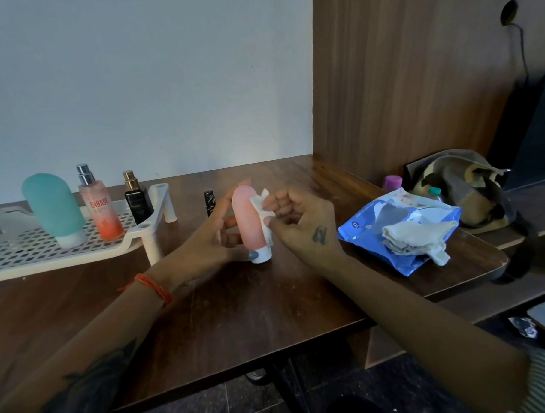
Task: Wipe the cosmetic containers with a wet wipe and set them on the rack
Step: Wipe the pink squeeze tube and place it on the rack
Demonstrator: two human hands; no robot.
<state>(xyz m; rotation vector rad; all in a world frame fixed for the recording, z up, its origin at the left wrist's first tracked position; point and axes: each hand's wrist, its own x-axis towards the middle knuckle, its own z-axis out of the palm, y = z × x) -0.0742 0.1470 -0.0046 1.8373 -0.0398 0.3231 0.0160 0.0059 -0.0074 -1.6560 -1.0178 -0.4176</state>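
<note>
— Where was the pink bottle point(250, 221) when you wiped it?

— It stood cap-down on the wooden table point(238, 314), just right of the rack point(79, 249), long axis upright and tilted slightly, rounded end up. Your left hand point(210, 243) curled round its back; your right hand point(296, 217) pinched the wet wipe point(260, 208) against its side.

— How far along were you?

— I'd judge about midway. The teal bottle point(54, 209), the Engage spray point(99, 207) and the dark perfume bottle point(136, 201) already stood on the rack. The pink one and a small dark tube point(209, 203) behind it remained. A used wipe point(416, 239) lay on the blue wipes pack point(372, 227).
</note>
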